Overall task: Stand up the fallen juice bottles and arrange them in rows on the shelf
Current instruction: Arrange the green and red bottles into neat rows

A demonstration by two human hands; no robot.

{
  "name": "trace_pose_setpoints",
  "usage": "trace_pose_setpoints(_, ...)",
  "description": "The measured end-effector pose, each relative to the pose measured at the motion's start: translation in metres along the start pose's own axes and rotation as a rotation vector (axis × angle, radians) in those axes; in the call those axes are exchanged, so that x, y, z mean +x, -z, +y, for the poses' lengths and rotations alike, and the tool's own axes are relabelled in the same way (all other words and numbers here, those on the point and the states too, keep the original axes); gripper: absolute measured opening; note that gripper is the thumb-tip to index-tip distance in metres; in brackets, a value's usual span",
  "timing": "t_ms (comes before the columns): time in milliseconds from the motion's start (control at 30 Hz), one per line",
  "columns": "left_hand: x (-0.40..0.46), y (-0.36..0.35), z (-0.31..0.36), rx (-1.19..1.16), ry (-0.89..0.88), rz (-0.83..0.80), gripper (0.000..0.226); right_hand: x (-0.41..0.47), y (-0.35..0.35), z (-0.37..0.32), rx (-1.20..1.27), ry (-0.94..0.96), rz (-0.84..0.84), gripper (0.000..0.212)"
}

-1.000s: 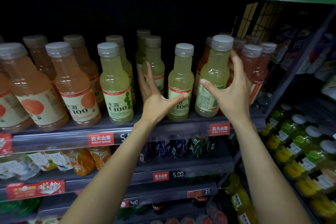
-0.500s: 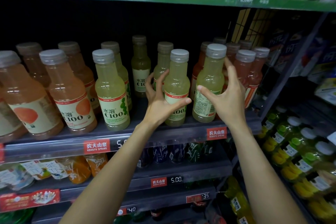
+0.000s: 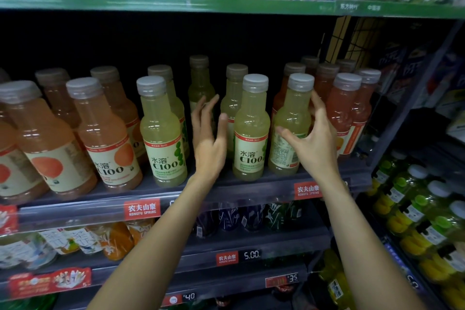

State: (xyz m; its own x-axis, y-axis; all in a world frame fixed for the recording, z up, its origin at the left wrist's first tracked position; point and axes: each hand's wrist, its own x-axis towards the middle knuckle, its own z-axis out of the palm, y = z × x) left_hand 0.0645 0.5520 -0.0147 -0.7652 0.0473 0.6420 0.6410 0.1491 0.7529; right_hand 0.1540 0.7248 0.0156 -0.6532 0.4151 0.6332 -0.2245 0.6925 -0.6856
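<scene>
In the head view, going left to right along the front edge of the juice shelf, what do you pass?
Orange bottle → second orange bottle → pale green bottle → left hand → green bottle facing forward → green bottle turned label-back → right hand → red bottle.

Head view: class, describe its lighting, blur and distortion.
Head view: dim light, the shelf back in black shadow; glare streaks the green banner; left orange bottles bulge from wide-angle distortion; left hand slightly motion-blurred.
</scene>
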Motion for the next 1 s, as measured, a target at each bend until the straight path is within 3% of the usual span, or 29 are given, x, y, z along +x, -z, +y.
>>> trace_pose_setpoints(200,0.043,-0.002,0.003,0.418,-0.047,0.111,0.036,0.001,0.002,0.002,0.007,-0.002,-0.027,0.086)
trace_pose_setpoints(567,0.08,-0.003,-0.002,0.943,-0.053,-0.26,0.042,0.002,0.003,0.002,-0.013,-0.004,-0.03,0.087)
trace_pose_setpoints(767,0.079,0.001,-0.001,0.705,-0.042,-0.118,0.036,0.002,0.002,0.002,-0.012,-0.011,-0.034,0.087)
trace_pose_setpoints(1000,0.065,0.002,0.004,0.993,-0.11,0.082,0.069,0.003,0.002,0.0,-0.015,-0.011,-0.038,0.088)
